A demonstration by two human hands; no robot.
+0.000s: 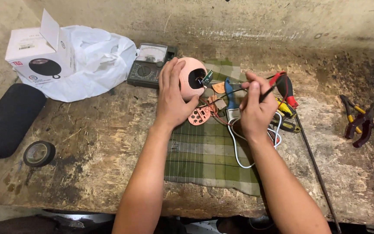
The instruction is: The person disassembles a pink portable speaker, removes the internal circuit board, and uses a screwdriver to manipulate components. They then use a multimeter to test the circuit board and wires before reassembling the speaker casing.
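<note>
My left hand point(172, 97) wraps around a round pink speaker shell point(192, 74) that rests on a green checked cloth point(204, 154). The shell's dark opening faces right and a small green circuit board point(207, 78) sticks out of it. My right hand point(255, 108) pinches a thin black probe point(234, 91) whose tip points toward that board. A pink perforated cover point(200, 115) with thin wires lies between the hands. A white cable point(238, 147) loops on the cloth under my right wrist.
An analog multimeter point(150, 64) stands behind the shell. A white product box point(40, 50) and plastic bag point(96, 60) sit at the back left, a black oblong speaker point(9, 119) and tape roll point(39, 153) at the left. Screwdrivers point(287, 93), pliers point(356, 121) and a metal rod point(317, 171) lie right.
</note>
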